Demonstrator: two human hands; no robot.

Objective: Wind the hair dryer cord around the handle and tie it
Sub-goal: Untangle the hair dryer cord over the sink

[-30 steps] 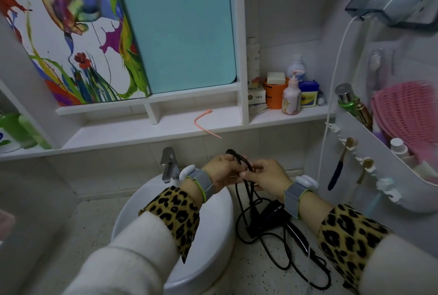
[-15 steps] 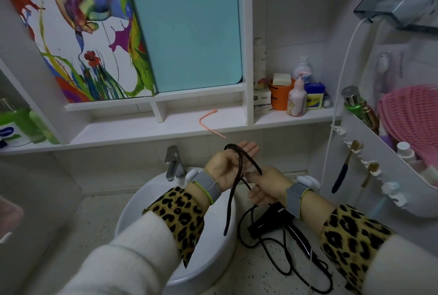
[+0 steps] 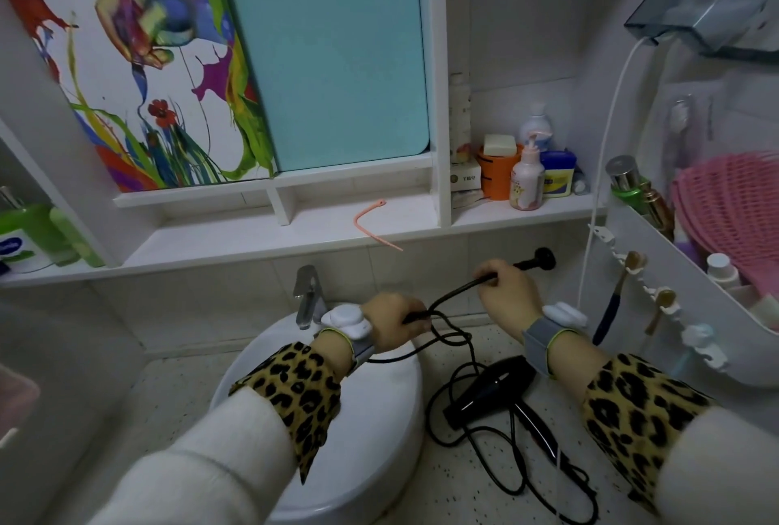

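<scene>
Cord (image 3: pixel 451 296) between left hand (image 3: pixel 390 324) and right hand (image 3: pixel 510 292) — jar label (image 3: pixel 557 183) unreadable

Glossy black plastic hair dryer (image 3: pixel 489 389), shiny metal faucet (image 3: pixel 307 297), smooth white basin (image 3: pixel 379 419).

Faucet (image 3: pixel 307 297) ahead, wall rack (image 3: pixel 657 271) right, cord (image 3: pixel 459 341) looped below

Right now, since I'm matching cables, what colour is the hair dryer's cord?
Black; the cord shows best in the head view.
</scene>
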